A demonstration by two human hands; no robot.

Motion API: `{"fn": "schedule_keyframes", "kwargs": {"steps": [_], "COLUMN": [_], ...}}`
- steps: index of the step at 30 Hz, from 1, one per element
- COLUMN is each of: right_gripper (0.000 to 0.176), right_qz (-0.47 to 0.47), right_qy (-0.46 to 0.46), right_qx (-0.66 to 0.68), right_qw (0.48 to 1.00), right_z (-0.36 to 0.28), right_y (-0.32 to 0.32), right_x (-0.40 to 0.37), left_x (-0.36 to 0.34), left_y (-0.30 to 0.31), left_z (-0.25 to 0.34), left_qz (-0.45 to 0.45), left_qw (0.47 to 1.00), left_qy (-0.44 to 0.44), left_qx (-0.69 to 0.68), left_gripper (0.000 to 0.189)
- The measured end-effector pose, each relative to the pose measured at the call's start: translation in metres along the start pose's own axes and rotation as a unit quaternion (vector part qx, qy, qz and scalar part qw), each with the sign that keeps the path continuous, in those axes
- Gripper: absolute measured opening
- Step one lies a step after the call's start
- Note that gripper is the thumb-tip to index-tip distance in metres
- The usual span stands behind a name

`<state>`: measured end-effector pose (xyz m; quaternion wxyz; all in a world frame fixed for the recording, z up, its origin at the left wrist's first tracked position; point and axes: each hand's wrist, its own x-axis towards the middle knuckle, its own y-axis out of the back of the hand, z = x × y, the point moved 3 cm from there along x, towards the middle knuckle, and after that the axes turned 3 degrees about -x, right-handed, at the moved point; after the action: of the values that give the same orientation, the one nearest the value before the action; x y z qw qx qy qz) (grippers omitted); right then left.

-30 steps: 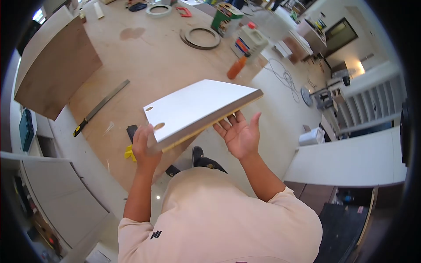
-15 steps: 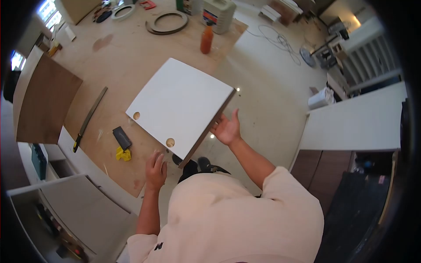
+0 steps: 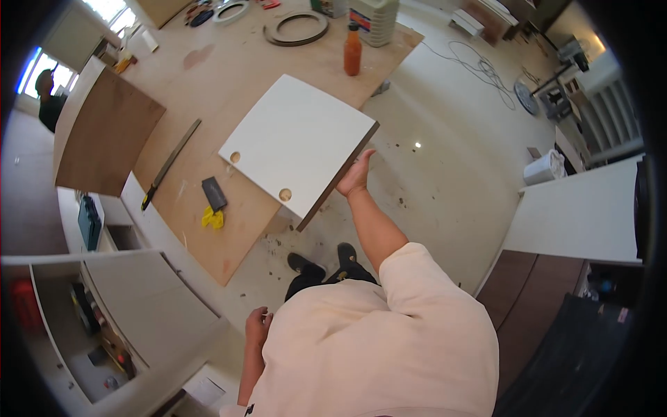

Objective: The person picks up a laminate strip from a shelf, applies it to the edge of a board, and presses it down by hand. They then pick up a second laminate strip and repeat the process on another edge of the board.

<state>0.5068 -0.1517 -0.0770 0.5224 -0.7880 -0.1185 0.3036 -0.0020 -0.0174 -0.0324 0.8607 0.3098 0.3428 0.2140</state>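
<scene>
A white cabinet door point(image 3: 299, 135) with a dark edge lies on the plywood table top point(image 3: 229, 254), its near corner jutting past the table edge. Two round hinge holes show along its lower left side. My right hand point(image 3: 356, 175) is against the dark right edge of the door, thumb up along it and the other fingers hidden by the door. Beside my body, my left hand point(image 3: 258, 325) hangs low with loosely bent fingers and nothing visible in it. Left of the door lie a dark block point(image 3: 214, 194), a yellow cloth point(image 3: 212, 217) and a long file point(image 3: 172, 164).
A sauce-like orange bottle point(image 3: 352, 52), a white jug point(image 3: 375, 21) and a roll of edge banding point(image 3: 297, 29) stand or lie at the back. A brown panel point(image 3: 108, 132) is at left. Another person point(image 3: 50, 104) appears far left. Cable point(image 3: 479, 66) lies on the floor.
My left hand has dropped from near the door's lower corner to beside my body. My right hand has come up flatter against the door's edge. The view has shifted.
</scene>
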Motion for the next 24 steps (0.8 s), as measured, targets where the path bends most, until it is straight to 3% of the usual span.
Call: {"fn": "schedule_keyframes", "kwargs": {"steps": [3,4,5,6,7,8,9,10,12,13,15,17,19,22,24], "right_gripper": [0.126,0.121,0.111,0.077,0.067,0.097,0.062,0.071,0.067,0.059,0.042,0.029,0.016,0.011,0.007], "right_qz": [0.096,0.086,0.077,-0.070,-0.008,0.053,0.037,0.286,0.408,0.282,0.304,0.198,0.092,-0.106,-0.136], "right_qy": [0.020,0.017,0.025,0.026,-0.032,-0.035,-0.004,0.143,0.247,0.311,0.277,0.223,0.212,0.227,0.151], "right_qx": [0.005,0.022,0.024,0.055,0.045,0.018,-0.053,-0.114,-0.192,-0.284,-0.288,-0.312,-0.349,-0.452,-0.455], "right_qw": [0.995,0.996,0.996,0.996,0.998,0.998,0.998,0.941,0.857,0.862,0.865,0.902,0.908,0.856,0.867], "right_z": [0.008,0.010,0.009,0.006,0.009,-0.008,-0.020,-0.026,-0.036,-0.047,0.027,0.077,0.145,0.288,0.361], "right_y": [0.029,0.041,0.017,0.090,0.070,0.128,0.188,0.131,0.049,0.066,-0.060,-0.077,-0.132,-0.221,-0.244], "right_x": [0.024,0.029,0.007,0.049,0.035,0.067,0.102,0.045,-0.018,-0.013,-0.087,-0.048,-0.053,-0.101,-0.132], "left_x": [-0.013,-0.017,-0.027,-0.036,-0.040,-0.049,-0.053,-0.056,-0.069,-0.076,-0.091,-0.119,-0.137,-0.155,-0.169], "left_y": [0.004,0.004,0.007,0.011,0.019,0.028,0.032,0.033,0.052,0.062,0.075,0.121,0.179,0.291,0.366], "left_z": [-0.020,-0.033,-0.048,-0.055,-0.058,-0.065,-0.081,-0.104,-0.141,-0.167,-0.227,-0.263,-0.283,-0.295,-0.280], "left_qz": [0.002,0.009,0.033,0.033,0.045,0.047,0.040,0.052,0.089,0.134,0.200,0.265,0.331,0.402,0.448], "left_qw": [0.999,0.999,0.997,0.997,0.995,0.992,0.995,0.993,0.988,0.981,0.966,0.937,0.908,0.886,0.872], "left_qy": [0.042,0.045,0.057,0.067,0.081,0.099,0.083,0.092,0.104,0.118,0.137,0.172,0.197,0.213,0.179], "left_qx": [-0.007,-0.017,-0.033,-0.037,-0.045,-0.063,-0.043,-0.049,-0.068,-0.080,-0.092,-0.149,-0.167,-0.084,-0.085], "left_gripper": [0.031,0.033,0.034,0.035,0.037,0.038,0.042,0.040,0.035,0.033,0.030,0.024,0.023,0.026,0.027]}}
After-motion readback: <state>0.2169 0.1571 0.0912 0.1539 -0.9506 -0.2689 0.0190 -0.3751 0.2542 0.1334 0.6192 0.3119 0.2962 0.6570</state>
